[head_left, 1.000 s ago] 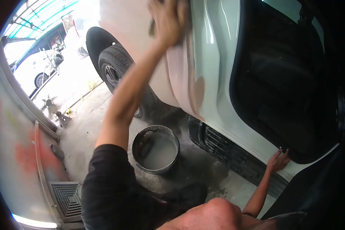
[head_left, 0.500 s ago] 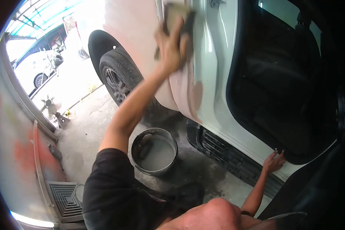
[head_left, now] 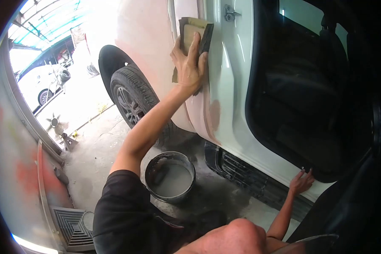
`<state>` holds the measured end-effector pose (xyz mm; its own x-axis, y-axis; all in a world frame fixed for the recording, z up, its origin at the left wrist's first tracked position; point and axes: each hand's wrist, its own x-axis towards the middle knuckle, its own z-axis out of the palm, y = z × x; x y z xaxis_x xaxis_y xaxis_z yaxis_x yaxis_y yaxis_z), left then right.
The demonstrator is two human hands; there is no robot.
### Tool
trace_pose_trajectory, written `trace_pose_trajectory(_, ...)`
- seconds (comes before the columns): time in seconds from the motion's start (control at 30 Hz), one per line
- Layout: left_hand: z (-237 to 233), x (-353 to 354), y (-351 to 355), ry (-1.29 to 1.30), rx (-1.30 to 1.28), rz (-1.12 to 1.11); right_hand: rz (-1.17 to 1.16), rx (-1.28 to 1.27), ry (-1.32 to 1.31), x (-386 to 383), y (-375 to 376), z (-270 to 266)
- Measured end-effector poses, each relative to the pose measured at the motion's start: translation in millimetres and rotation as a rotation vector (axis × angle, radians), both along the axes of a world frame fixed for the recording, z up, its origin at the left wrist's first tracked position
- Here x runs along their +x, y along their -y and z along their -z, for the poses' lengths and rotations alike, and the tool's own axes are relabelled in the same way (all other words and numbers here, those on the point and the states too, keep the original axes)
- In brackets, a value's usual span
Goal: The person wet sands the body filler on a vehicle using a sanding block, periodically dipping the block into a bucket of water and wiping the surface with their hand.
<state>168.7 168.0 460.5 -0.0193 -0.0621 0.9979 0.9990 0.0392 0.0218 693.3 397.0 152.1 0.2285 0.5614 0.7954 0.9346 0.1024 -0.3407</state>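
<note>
My left hand [head_left: 189,70] is closed around a sanding block wrapped in sandpaper [head_left: 194,29], pressed against the white door pillar [head_left: 209,80] of a vehicle. The fingers lie over the block's back, and a flap of the paper shows beside the palm. Pinkish and brownish filler patches cover the body panel [head_left: 148,55] and the pillar's lower part. Farther right, my right hand [head_left: 301,182] rests on the white door sill [head_left: 279,169] by the black seal. Its fingers are stretched out, the tips at the sill's edge, with nothing held in them.
A black bucket [head_left: 149,186] of cloudy water with a dark object inside stands on the wet concrete below my left arm. Nearby are the wheel [head_left: 133,95], a black side step [head_left: 245,171], a jack stand [head_left: 68,142] and a paint-stained panel [head_left: 25,139] at left.
The view has shifted slightly. My left hand, blurred before, now shows sharply with the sanding block a little lower in view on the pillar. My right hand stays at the sill.
</note>
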Motion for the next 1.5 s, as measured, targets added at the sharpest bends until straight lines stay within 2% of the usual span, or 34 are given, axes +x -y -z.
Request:
trace_pose_trajectory(0.07,-35.9,-19.1,-9.9,-0.012,0.089,-0.044,0.006,0.026,0.004,2.2,-5.8,3.7)
trace_pose_trajectory(0.1,-83.3,-26.2,-9.8,-0.019,0.115,-0.009,0.007,0.037,0.011,2.4,-9.8,4.9)
trace_pose_trajectory(0.13,-130.2,-28.3,-8.0,0.138,0.068,-0.090,0.007,0.032,0.004,4.0,-10.5,7.8)
trace_pose_trajectory(0.2,-195.0,16.5,30.8,0.506,-0.194,0.089,0.001,0.025,-0.009,4.4,-13.5,10.9)
trace_pose_trajectory(0.27,-182.1,21.8,28.6,0.502,-0.149,0.108,0.004,0.007,-0.002,4.6,-13.2,12.0)
trace_pose_trajectory(0.33,-110.6,-31.2,-12.0,0.115,0.107,-0.084,-0.002,0.011,-0.004,4.5,-11.2,9.3)
trace_pose_trajectory(0.4,-23.1,-19.0,-8.4,-0.004,0.079,-0.094,-0.014,0.027,0.005,3.8,-6.2,6.7)
trace_pose_trajectory(0.5,-34.4,-24.0,-2.1,-0.048,0.067,-0.094,0.026,0.017,0.005,1.0,-4.7,1.7)
trace_pose_trajectory(0.53,-76.0,-41.1,-6.9,-0.081,0.093,-0.050,0.027,0.020,0.006,0.4,-7.5,1.5)
trace_pose_trajectory(0.57,-121.2,-41.5,-2.8,0.050,0.040,-0.026,0.027,0.019,0.012,1.4,-9.6,3.4)
trace_pose_trajectory(0.63,-201.6,13.8,45.9,0.555,-0.334,0.235,0.026,0.035,0.024,2.4,-10.3,3.3)
trace_pose_trajectory(0.73,-162.9,7.4,32.1,0.438,-0.171,0.108,0.006,0.058,0.032,1.2,-7.0,5.3)
trace_pose_trajectory(0.77,-124.4,-27.8,2.9,0.207,0.035,-0.021,0.009,0.056,0.037,3.5,-9.5,5.3)
trace_pose_trajectory(0.8,-86.2,-34.0,-4.8,-0.038,0.100,-0.011,0.013,0.052,0.038,4.8,-9.4,7.6)
trace_pose_trajectory(0.83,-51.2,-29.5,-1.6,-0.010,0.018,-0.080,0.029,0.003,0.021,4.2,-5.0,7.6)
trace_pose_trajectory(0.87,-35.7,-15.9,6.4,0.023,-0.005,-0.065,0.045,-0.043,-0.001,2.3,-1.9,3.8)
trace_pose_trajectory(0.93,-65.7,-23.2,5.7,-0.018,0.018,-0.096,0.050,-0.048,-0.028,-1.7,-6.2,0.1)
trace_pose_trajectory(1.0,-144.5,-27.6,2.8,-0.004,0.018,-0.077,0.032,0.009,-0.014,3.1,-10.2,6.4)
trace_pose_trajectory(1.07,-212.9,29.1,40.5,0.551,-0.363,0.226,0.039,0.030,0.007,5.0,-13.1,7.1)
trace_pose_trajectory(1.17,-209.1,-89.6,-4.1,0.086,-0.188,-0.182,0.017,0.087,0.045,7.3,-19.4,17.9)
trace_pose_trajectory(1.2,-158.4,-31.5,6.9,0.111,-0.082,0.291,0.028,0.064,0.033,7.5,-20.4,18.4)
trace_pose_trajectory(1.23,-113.4,-31.5,-2.7,0.025,0.075,-0.066,0.041,0.039,0.021,7.8,-18.1,17.1)
trace_pose_trajectory(1.3,-46.7,-16.4,4.5,0.023,-0.026,-0.120,0.032,0.031,0.019,4.7,-7.9,8.3)
trace_pose_trajectory(1.4,-97.8,-32.5,-3.2,-0.030,0.046,-0.101,0.029,0.003,-0.005,6.0,-10.3,5.6)
trace_pose_trajectory(1.43,-135.3,-29.5,0.6,-0.110,0.036,0.085,0.017,-0.018,-0.009,5.1,-11.1,8.2)
trace_pose_trajectory(1.5,-196.5,12.4,32.7,0.336,-0.253,0.007,-0.010,0.099,0.028,5.4,-15.0,9.9)
